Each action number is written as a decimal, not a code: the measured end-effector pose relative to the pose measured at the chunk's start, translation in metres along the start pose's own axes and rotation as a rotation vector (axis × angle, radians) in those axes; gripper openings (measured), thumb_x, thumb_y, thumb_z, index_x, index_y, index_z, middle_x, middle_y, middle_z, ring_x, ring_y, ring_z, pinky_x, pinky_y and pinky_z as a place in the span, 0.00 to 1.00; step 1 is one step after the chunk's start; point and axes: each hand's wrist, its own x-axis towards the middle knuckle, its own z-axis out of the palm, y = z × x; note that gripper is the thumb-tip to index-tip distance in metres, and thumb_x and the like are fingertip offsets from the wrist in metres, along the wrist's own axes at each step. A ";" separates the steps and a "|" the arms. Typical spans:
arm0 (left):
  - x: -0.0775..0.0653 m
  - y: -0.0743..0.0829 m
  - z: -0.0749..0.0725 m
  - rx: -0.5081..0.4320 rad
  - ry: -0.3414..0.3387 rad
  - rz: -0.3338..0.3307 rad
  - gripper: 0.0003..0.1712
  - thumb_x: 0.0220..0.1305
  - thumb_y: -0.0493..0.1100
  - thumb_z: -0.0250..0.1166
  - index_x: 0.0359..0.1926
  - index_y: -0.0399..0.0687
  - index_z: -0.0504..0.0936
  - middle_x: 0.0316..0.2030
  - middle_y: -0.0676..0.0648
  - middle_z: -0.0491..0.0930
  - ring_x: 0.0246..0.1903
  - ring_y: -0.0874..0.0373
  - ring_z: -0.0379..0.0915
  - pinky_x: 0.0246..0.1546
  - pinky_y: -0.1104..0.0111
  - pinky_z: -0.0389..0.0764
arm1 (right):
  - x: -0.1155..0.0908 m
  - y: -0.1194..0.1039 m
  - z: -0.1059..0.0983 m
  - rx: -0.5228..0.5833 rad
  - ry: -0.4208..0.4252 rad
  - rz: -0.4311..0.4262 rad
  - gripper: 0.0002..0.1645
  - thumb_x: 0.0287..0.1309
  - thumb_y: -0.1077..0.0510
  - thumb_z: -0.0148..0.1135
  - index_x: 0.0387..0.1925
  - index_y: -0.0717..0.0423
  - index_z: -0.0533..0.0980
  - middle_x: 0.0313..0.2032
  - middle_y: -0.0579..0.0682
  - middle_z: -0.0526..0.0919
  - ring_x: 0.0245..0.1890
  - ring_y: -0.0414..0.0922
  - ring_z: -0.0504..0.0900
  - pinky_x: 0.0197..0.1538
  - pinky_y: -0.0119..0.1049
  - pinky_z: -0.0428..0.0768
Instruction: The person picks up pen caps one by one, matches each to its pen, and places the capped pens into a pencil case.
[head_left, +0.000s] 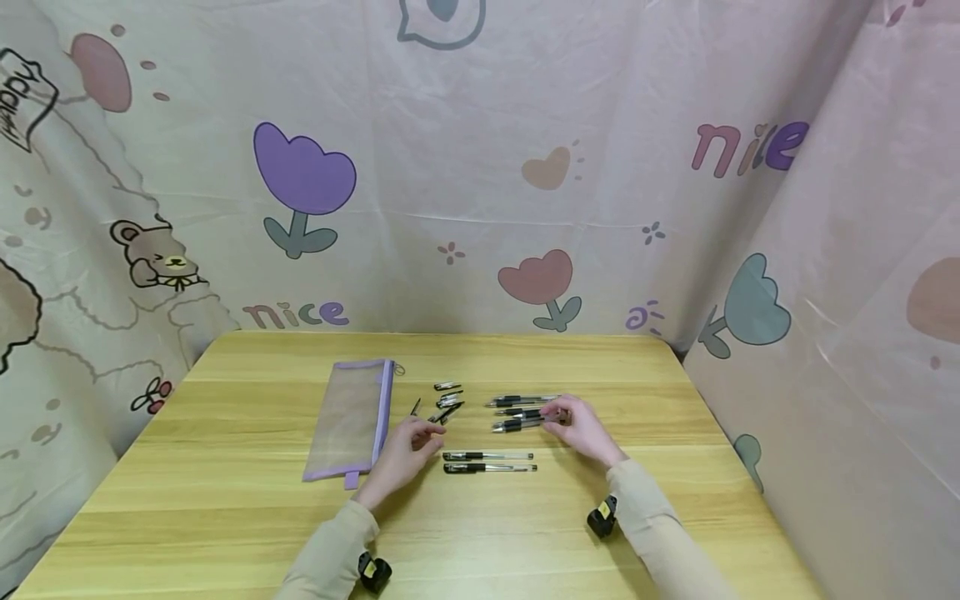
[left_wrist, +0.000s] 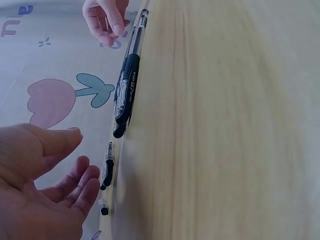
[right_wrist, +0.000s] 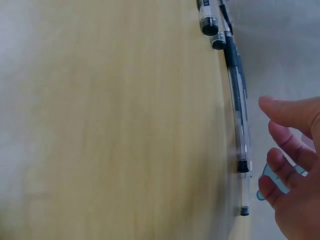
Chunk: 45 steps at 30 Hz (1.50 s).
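Fingers apart and holding nothing, my left hand (head_left: pixel 406 457) hovers by a small group of black pen caps (head_left: pixel 450 401). In the left wrist view, caps (left_wrist: pixel 108 167) lie just beyond the fingertips of this left hand (left_wrist: pixel 55 185). On the other side, my right hand (head_left: pixel 581 428) is over the back ends of three uncapped black gel pens (head_left: pixel 510 425). Its thumb and fingers are spread in the right wrist view, where the right hand (right_wrist: pixel 295 155) is beside these pens (right_wrist: pixel 239 115). Two capped gel pens (head_left: pixel 487 467) lie parallel between the hands, nearer me.
A mesh zip pouch (head_left: pixel 348 421) with purple edging lies flat left of the caps. The wooden table (head_left: pixel 225 467) meets a printed curtain (head_left: pixel 450 167) at the back and sides. A black wrist camera (head_left: pixel 602 517) sits at each sleeve.
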 end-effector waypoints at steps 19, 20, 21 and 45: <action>-0.002 -0.005 0.002 -0.004 0.006 0.006 0.19 0.63 0.33 0.67 0.56 0.39 0.82 0.48 0.39 0.81 0.48 0.48 0.77 0.55 0.49 0.79 | 0.012 0.007 0.010 -0.058 -0.013 0.046 0.11 0.53 0.66 0.71 0.41 0.57 0.84 0.43 0.52 0.84 0.45 0.48 0.80 0.58 0.52 0.77; -0.002 -0.005 0.002 -0.006 0.005 0.006 0.19 0.63 0.33 0.67 0.56 0.39 0.81 0.47 0.39 0.81 0.48 0.48 0.77 0.55 0.49 0.79 | 0.012 0.007 0.010 -0.061 -0.011 0.044 0.11 0.53 0.66 0.72 0.40 0.57 0.84 0.42 0.51 0.84 0.45 0.47 0.80 0.57 0.51 0.78; -0.002 -0.005 0.002 -0.007 0.005 0.010 0.20 0.63 0.33 0.67 0.56 0.39 0.81 0.47 0.39 0.81 0.48 0.48 0.77 0.55 0.50 0.79 | 0.012 0.007 0.010 -0.062 -0.011 0.040 0.11 0.53 0.66 0.72 0.40 0.57 0.84 0.42 0.51 0.84 0.44 0.47 0.79 0.56 0.49 0.78; -0.005 -0.006 0.003 -0.010 0.006 0.019 0.22 0.63 0.33 0.67 0.58 0.36 0.78 0.47 0.40 0.80 0.48 0.47 0.77 0.55 0.50 0.79 | 0.014 0.007 0.013 -0.071 -0.026 0.022 0.08 0.51 0.68 0.71 0.33 0.55 0.85 0.37 0.49 0.82 0.40 0.41 0.76 0.50 0.36 0.76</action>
